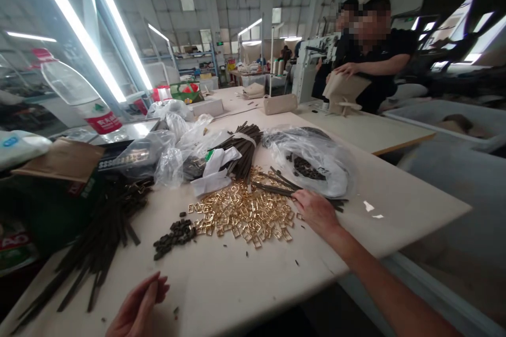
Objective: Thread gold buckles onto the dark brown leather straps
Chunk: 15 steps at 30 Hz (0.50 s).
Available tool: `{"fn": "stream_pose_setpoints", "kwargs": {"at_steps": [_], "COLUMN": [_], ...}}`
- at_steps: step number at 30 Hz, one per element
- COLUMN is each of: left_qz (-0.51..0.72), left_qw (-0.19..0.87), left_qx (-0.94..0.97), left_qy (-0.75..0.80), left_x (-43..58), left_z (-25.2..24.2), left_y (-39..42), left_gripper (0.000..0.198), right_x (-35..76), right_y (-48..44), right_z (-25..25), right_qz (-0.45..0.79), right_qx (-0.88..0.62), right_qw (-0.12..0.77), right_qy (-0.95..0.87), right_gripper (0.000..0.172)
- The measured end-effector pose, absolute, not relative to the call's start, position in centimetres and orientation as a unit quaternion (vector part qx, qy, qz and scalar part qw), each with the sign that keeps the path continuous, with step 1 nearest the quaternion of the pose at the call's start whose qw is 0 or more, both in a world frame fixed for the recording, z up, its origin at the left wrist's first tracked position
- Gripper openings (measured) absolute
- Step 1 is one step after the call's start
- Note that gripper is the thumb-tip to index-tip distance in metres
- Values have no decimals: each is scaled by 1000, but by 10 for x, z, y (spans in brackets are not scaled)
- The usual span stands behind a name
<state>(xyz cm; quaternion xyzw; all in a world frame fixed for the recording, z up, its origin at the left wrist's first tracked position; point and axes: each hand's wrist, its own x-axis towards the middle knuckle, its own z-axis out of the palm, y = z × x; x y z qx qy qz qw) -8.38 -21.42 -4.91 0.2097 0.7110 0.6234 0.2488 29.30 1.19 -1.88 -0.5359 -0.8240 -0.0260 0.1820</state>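
My right hand [318,214] reaches over the table, its fingers closed at the dark strips [279,183] lying beside the heap. The exact fingertip contact is partly hidden by the hand. My left hand [138,305] hovers at the table's front edge, fingers curled together with the thumb along them; nothing shows in it. Between the hands spreads a heap of gold rectangular buckle rings [241,213]. Left of it sits a small pile of short dark pieces [174,237]. Behind stands a bundle of dark strips [247,150] tied with a white band.
A clear plastic bag [336,168] with dark pieces lies behind my right hand. More dark strips [105,239] fan out at left, near a plastic bottle [75,86]. Across the table [415,205], a person works at a sewing machine [310,65]; white bins [470,126] stand at right.
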Motion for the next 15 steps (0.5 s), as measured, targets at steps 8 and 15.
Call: {"fn": "stream_pose_setpoints", "kwargs": {"at_steps": [8,15], "left_qz": [615,621], "left_qw": [254,253], "left_qx": [255,263], "left_qy": [702,693], "left_x": [-80,-81], "left_z": [-48,-53], "left_y": [-208,-208], "left_gripper": [56,54], "right_x": [285,286], "right_y": [30,41], "right_z": [-20,-18], "right_qz": [-33,-3], "right_qx": [-560,-564], "right_qw": [146,148], "right_qy": [-815,-812], "right_gripper": [10,12]}}
